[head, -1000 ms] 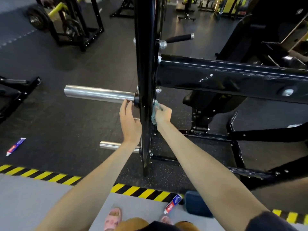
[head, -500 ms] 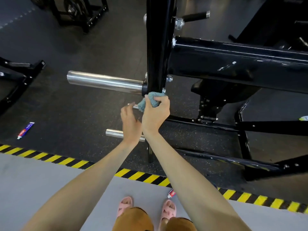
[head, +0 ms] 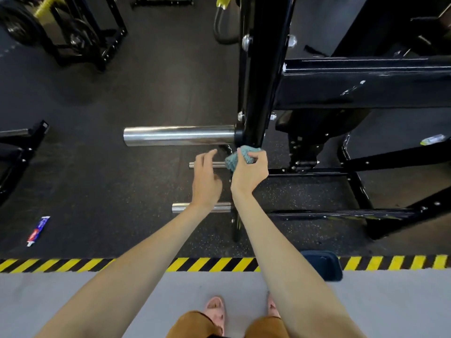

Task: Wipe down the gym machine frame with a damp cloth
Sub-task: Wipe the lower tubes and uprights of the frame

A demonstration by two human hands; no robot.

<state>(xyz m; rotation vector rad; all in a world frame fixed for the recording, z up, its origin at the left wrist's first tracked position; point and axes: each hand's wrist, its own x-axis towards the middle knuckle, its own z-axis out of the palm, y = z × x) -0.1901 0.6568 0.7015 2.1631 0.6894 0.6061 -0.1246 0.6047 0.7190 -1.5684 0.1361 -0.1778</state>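
One cloth (head: 231, 162) — right fingers (head: 258, 156) tight around it, left fingers (head: 207, 157) slack

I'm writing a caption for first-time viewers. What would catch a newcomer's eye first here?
The glossy black upright of the gym machine frame dominates the centre, with the right hand gripping a teal cloth against its lower part and the left hand open just beside. A bright chrome peg sticks out to the left of the upright, above the hands. Nearer the viewer, a yellow-and-black hazard stripe crosses the floor.
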